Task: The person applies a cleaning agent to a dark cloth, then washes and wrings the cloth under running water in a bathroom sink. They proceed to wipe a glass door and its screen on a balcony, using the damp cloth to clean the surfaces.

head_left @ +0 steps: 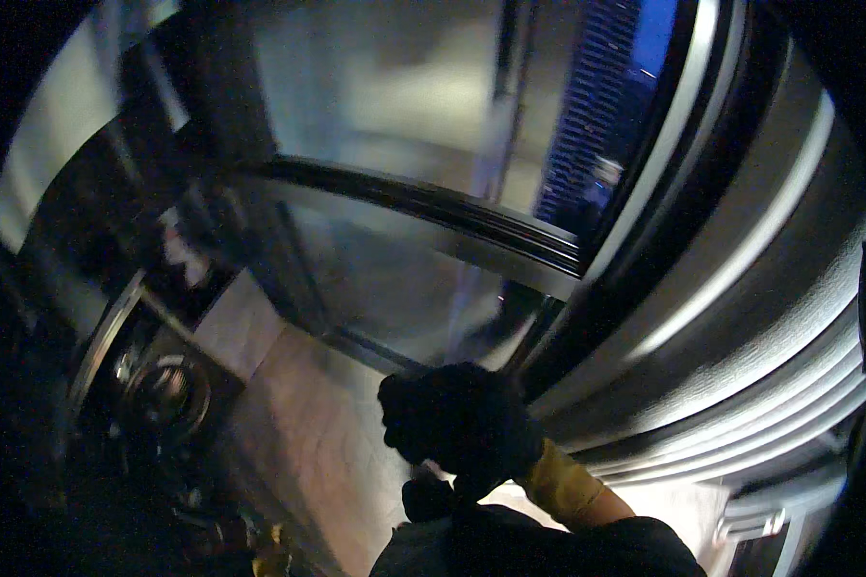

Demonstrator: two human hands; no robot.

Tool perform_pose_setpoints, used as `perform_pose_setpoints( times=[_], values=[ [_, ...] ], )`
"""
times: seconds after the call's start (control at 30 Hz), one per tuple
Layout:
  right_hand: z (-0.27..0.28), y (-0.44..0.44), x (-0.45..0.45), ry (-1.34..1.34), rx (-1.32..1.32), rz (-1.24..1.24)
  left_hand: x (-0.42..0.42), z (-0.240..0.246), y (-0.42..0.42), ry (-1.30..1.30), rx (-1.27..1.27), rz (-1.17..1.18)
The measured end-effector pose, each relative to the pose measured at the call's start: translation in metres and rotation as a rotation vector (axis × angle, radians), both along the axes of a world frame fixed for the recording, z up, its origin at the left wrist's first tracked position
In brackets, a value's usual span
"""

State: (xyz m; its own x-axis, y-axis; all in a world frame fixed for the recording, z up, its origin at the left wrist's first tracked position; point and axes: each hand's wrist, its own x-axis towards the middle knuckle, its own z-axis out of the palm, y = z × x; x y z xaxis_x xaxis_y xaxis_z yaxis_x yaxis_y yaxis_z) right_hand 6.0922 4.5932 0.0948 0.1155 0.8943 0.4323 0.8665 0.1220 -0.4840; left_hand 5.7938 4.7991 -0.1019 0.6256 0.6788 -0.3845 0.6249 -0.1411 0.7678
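My right hand (462, 422) is in a dark glove with a yellow cuff. Its fingers are curled in front of the lower window pane (397, 274), above the floor. A small dark shape (429, 499) lies just below the fist; whether it is the thumb or a held object is unclear. At the bottom edge, left of the middle, a yellow patch (270, 549) resembles the other glove's cuff. Deep shadow hides my left hand's fingers there.
A dark window rail (433, 209) crosses ahead, with a tower (592, 108) outside. Pale ribbed folds (750, 404) curve along the right. Wood-look flooring (317, 433) runs below. At left, a dark open container (105, 346) surrounds a round-rimmed object (169, 393), blurred.
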Motion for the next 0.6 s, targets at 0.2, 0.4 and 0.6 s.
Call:
perform_pose_setpoints(
  times=[0.2,0.4,0.6],
  values=[
    [0.001,0.019,0.059,-0.085,-0.040,-0.220,0.110,-0.012,0.105,0.046,0.023,-0.289],
    [-0.035,0.040,0.080,0.423,0.046,-0.633,0.131,-0.054,0.190,0.264,0.043,-0.354],
    [-0.069,0.049,0.067,0.430,0.167,-1.100,0.147,-0.080,0.281,0.362,0.063,-0.389]
  ],
)
